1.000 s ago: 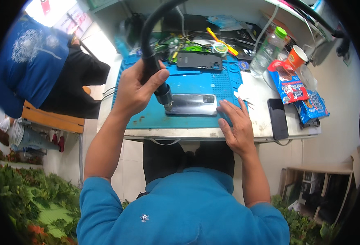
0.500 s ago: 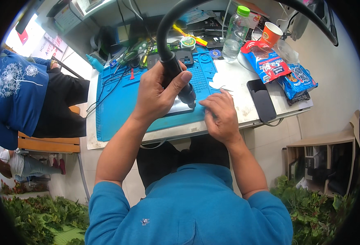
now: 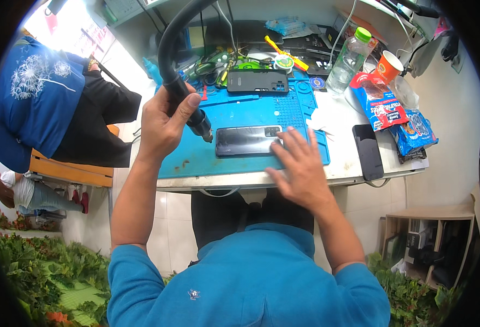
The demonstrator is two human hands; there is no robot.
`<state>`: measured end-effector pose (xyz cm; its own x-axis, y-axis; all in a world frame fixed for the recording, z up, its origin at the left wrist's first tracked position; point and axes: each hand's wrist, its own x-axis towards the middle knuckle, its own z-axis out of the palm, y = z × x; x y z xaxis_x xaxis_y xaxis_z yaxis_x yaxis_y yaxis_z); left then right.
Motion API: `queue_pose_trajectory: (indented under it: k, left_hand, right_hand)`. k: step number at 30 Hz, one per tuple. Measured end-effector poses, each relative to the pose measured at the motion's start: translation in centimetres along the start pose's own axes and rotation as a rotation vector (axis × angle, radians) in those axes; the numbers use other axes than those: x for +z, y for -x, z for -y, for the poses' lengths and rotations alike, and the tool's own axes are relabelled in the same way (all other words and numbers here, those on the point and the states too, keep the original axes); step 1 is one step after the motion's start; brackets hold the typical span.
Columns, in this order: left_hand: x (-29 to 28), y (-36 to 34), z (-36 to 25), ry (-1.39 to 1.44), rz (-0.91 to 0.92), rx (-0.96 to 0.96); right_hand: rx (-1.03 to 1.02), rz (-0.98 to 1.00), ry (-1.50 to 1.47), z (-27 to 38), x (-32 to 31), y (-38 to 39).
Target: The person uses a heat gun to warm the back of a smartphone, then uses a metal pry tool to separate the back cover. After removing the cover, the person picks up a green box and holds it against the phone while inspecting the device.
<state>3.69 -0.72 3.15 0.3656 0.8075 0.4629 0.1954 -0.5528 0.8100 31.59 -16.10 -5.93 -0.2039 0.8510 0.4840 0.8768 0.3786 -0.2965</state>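
- The tool [image 3: 199, 123] is gripped by the left hand [image 3: 166, 119], its black handle wrapped by the fingers, with the thumb laid along it.
- Its nozzle [image 3: 209, 135] is pointed down over the mat [image 3: 188, 161], just beside the phone's left end.
- The phone [image 3: 245, 143] is laid flat on the blue mat, back up, with its cameras at the right end.
- The right hand [image 3: 301, 170] is held open, fingers spread, the fingertips at the phone's right end; whether the phone is touched cannot be told.
- A black case [image 3: 258, 82] is placed beyond the phone.
- On the table [image 3: 337, 168], to the right, a handset [image 3: 367, 153], a bottle [image 3: 347, 66], a cup [image 3: 390, 67] and snack packets [image 3: 380, 103] are set.
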Motion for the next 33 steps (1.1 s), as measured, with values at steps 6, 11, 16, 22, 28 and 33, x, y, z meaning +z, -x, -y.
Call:
queue_pose_trajectory:
  k: [6, 11, 16, 22, 28, 33]
  left_hand:
    - [2.7, -2.8, 1.0, 0.061, -0.064, 0.050]
    - [8.1, -5.0, 1.2, 0.158, 0.007, 0.125]
    - [11.7, -5.6, 0.7, 0.199, 0.106, 0.071]
    - [12.4, -4.0, -1.1, 0.258, 0.202, 0.042]
    - [12.0, -4.8, -2.1, 0.170, 0.140, 0.068]
    - [8.5, -4.9, -0.4, 0.033, 0.059, 0.065]
  right_hand:
    - [-0.310, 0.136, -0.348, 5.4, 2.8, -1.6]
    - [-0.152, -0.098, -0.259, 3.6, 1.0, -0.5]
    - [0.004, -0.204, -0.232, 1.3, -1.0, 2.3]
    - [0.168, -0.378, -0.188, -0.8, -1.2, 3.3]
    - [0.154, -0.233, -0.135, -1.0, -0.4, 0.7]
    - [0.167, 0.005, 0.055, -1.1, 1.5, -1.2]
